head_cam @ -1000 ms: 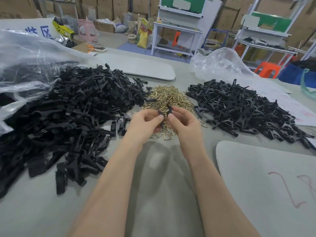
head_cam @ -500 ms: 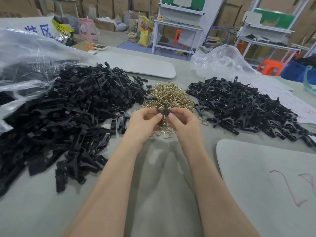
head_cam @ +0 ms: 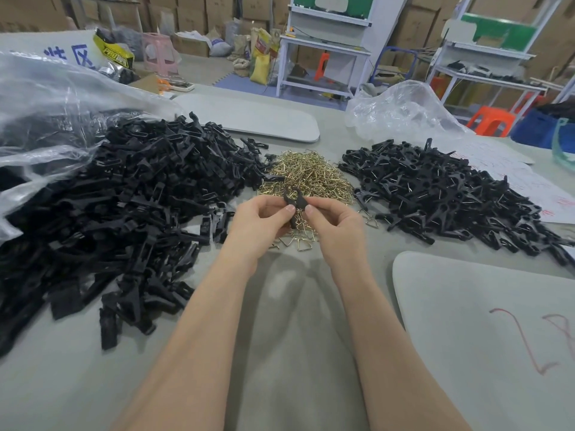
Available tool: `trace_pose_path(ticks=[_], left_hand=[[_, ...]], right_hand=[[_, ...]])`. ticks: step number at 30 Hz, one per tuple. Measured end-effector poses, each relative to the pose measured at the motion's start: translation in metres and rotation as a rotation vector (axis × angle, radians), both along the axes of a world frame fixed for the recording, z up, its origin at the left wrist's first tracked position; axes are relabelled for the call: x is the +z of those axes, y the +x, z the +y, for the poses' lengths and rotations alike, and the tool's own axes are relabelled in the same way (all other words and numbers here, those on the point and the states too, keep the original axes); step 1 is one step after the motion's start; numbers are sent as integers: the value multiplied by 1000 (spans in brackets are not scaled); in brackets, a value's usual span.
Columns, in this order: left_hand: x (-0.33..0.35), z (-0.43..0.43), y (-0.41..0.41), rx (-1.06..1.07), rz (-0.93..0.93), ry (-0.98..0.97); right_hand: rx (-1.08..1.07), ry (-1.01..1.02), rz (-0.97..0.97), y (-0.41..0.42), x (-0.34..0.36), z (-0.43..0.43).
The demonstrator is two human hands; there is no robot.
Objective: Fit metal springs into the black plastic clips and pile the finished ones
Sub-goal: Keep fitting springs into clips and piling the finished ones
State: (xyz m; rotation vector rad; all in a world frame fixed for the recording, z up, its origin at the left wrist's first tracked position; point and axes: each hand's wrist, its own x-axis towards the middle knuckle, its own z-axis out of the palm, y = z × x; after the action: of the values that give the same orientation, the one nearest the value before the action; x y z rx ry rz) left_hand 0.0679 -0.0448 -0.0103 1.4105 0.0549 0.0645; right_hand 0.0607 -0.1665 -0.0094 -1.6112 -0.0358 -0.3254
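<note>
The black clip (head_cam: 293,199) sits above the near edge of the spring heap (head_cam: 306,174), pinched between the left hand (head_cam: 259,223) and right hand (head_cam: 337,227), fingers clamped on it. A second ago it showed less; probably the spring is almost seated, and the finished pile (head_cam: 435,194) comes next.

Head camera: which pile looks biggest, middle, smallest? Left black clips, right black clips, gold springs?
Left heap of black plastic clips
Right heap of black plastic clips
Heap of gold metal springs
</note>
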Motion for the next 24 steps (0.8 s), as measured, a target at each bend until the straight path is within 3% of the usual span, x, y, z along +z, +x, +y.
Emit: trace_pose_path(ticks=[24], left_hand=[[2, 4, -4, -42, 28, -5]], right_hand=[[31, -33, 1, -2, 1, 0]])
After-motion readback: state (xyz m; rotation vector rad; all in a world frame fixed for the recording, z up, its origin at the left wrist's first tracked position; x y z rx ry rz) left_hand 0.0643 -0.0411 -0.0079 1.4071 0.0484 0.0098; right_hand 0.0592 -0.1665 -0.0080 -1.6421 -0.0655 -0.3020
